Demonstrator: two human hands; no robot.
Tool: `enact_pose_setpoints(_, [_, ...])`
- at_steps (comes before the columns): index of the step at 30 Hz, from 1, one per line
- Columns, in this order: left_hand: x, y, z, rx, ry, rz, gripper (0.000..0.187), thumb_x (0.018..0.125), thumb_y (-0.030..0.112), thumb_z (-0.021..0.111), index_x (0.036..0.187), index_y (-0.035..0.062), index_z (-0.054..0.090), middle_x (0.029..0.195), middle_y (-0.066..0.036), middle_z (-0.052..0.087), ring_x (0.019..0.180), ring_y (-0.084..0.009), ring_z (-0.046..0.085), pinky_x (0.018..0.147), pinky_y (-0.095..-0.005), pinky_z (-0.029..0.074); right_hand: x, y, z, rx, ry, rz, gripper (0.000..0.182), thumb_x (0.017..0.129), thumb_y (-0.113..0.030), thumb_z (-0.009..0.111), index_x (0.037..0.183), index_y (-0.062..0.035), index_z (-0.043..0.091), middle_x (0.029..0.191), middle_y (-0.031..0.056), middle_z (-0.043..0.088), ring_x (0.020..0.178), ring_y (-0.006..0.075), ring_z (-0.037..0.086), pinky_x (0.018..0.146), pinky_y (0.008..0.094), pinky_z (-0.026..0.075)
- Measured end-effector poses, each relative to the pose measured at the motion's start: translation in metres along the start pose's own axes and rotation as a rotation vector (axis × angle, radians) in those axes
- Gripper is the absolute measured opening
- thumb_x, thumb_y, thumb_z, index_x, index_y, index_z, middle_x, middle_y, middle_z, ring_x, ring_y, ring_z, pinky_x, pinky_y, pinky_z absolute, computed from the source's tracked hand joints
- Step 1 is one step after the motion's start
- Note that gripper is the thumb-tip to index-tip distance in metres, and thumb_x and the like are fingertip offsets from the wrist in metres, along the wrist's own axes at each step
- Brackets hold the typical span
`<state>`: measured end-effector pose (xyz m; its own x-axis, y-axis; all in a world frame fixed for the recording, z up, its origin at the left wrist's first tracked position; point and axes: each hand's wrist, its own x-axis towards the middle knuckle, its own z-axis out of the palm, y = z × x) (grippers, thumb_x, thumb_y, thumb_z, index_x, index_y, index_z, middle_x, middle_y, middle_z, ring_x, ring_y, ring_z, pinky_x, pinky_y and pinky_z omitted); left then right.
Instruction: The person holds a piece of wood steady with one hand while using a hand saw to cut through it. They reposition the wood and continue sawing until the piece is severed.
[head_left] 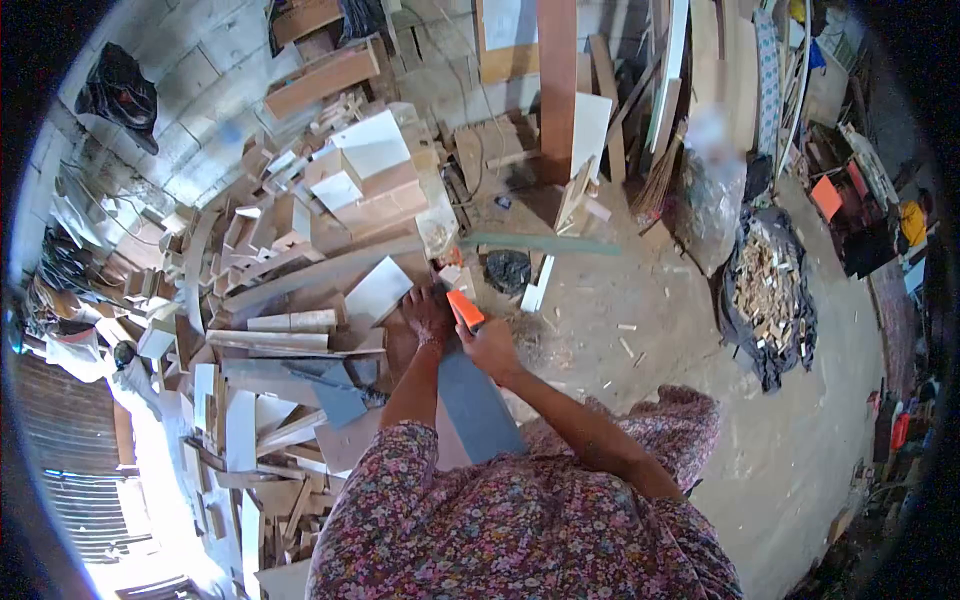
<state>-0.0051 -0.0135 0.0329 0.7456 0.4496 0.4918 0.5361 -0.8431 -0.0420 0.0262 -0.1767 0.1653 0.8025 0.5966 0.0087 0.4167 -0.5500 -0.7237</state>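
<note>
My left hand (427,318) lies flat with its fingers spread, pressing on a dark brown board beside a white panel (379,291). Just to its right, my right hand (490,350) is wrapped round a tool with a bright orange handle (464,308) and a dark edge. The tool's working end is too small to make out. Below both hands, a blue-grey plank (473,400) slants down towards my body.
Stacked wood offcuts (290,225) crowd the left side. A black bag (508,270) and white strip (538,284) lie ahead on the floor. To the right, a dark sack (770,290) holds wood scraps. Tall boards (557,90) lean against the back wall.
</note>
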Motion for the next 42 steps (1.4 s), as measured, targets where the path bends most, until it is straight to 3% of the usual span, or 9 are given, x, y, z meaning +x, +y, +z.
enact_pose_setpoints(3, [0.009,0.012,-0.016,-0.210,-0.134,-0.338,0.035,0.077,0.031,0.050,0.099,0.0058,0.055,0.105,-0.014,0.051,0.107,-0.0294,0.041,0.093,-0.0398,0.030,-0.004,0.010,0.001,0.114,0.003,-0.022,0.028,0.077,-0.024,0.060,0.087,0.0019,0.058,0.072,0.0258,0.058,0.072,0.0419,0.057,0.062,0.0450,0.046])
enact_pose_setpoints(7, [0.017,0.015,-0.031,-0.133,-0.309,-0.388,0.036,0.077,0.032,0.049,0.099,0.0044,0.054,0.109,-0.015,0.051,0.108,-0.0306,0.042,0.094,-0.0407,0.029,-0.015,-0.003,-0.006,0.265,-0.007,0.046,0.031,0.076,-0.024,0.062,0.090,0.0028,0.058,0.072,0.0276,0.058,0.074,0.0417,0.058,0.063,0.0444,0.047])
enact_pose_setpoints(14, [0.003,0.005,0.012,-0.099,-0.143,-0.195,0.029,0.081,0.031,0.046,0.094,0.0064,0.054,0.105,-0.014,0.050,0.104,-0.0305,0.043,0.088,-0.0420,0.034,-0.020,-0.008,-0.011,0.274,0.114,0.026,0.033,0.075,-0.027,0.064,0.083,0.0048,0.058,0.066,0.0245,0.058,0.070,0.0391,0.060,0.057,0.0434,0.046])
enact_pose_setpoints(23, [-0.004,-0.003,0.042,-0.042,-0.100,-0.234,0.030,0.078,0.033,0.049,0.094,0.0079,0.054,0.103,-0.013,0.049,0.101,-0.0296,0.045,0.083,-0.0417,0.038,-0.017,-0.004,-0.017,0.256,0.039,0.062,0.042,0.074,-0.034,0.065,0.071,0.0067,0.056,0.060,0.0213,0.058,0.052,0.0374,0.057,0.045,0.0423,0.041])
enact_pose_setpoints(27, [-0.001,-0.005,0.044,-0.104,-0.179,-0.272,0.029,0.078,0.032,0.049,0.094,0.0083,0.054,0.103,-0.013,0.049,0.100,-0.0299,0.046,0.085,-0.0426,0.037,-0.015,0.012,0.001,0.302,0.003,0.009,0.039,0.075,-0.034,0.064,0.071,0.0043,0.057,0.062,0.0223,0.057,0.056,0.0373,0.058,0.048,0.0434,0.042])
enact_pose_setpoints(32, [-0.005,-0.008,0.063,-0.026,-0.161,-0.298,0.032,0.078,0.028,0.048,0.104,0.0098,0.053,0.111,-0.014,0.048,0.107,-0.0303,0.043,0.092,-0.0426,0.033,-0.033,-0.002,-0.004,0.237,-0.010,-0.078,0.028,0.079,-0.026,0.061,0.081,0.0014,0.057,0.070,0.0239,0.056,0.068,0.0375,0.059,0.058,0.0431,0.044])
enact_pose_setpoints(33, [0.007,0.002,0.019,-0.146,-0.293,-0.411,0.034,0.079,0.027,0.047,0.108,0.0100,0.052,0.114,-0.014,0.048,0.110,-0.0307,0.041,0.094,-0.0426,0.032,-0.042,-0.008,-0.013,0.235,-0.011,-0.069,0.028,0.079,-0.026,0.061,0.081,0.0014,0.057,0.070,0.0239,0.056,0.068,0.0375,0.059,0.058,0.0431,0.044])
enact_pose_setpoints(39, [0.014,0.008,0.004,-0.158,-0.204,-0.357,0.031,0.078,0.026,0.050,0.104,0.0090,0.052,0.109,-0.013,0.048,0.109,-0.0303,0.040,0.094,-0.0418,0.031,-0.047,-0.009,-0.040,0.450,-0.014,-0.094,0.024,0.076,-0.018,0.062,0.085,0.0032,0.056,0.070,0.0228,0.057,0.068,0.0402,0.058,0.057,0.0425,0.044])
enact_pose_setpoints(42, [0.004,0.007,0.011,-0.147,-0.170,-0.314,0.030,0.078,0.027,0.050,0.102,0.0093,0.053,0.106,-0.011,0.050,0.108,-0.0290,0.041,0.095,-0.0413,0.030,-0.031,-0.011,-0.033,0.215,-0.161,0.072,0.036,0.077,-0.024,0.061,0.103,0.0000,0.054,0.076,0.0234,0.060,0.071,0.0400,0.059,0.061,0.0464,0.047])
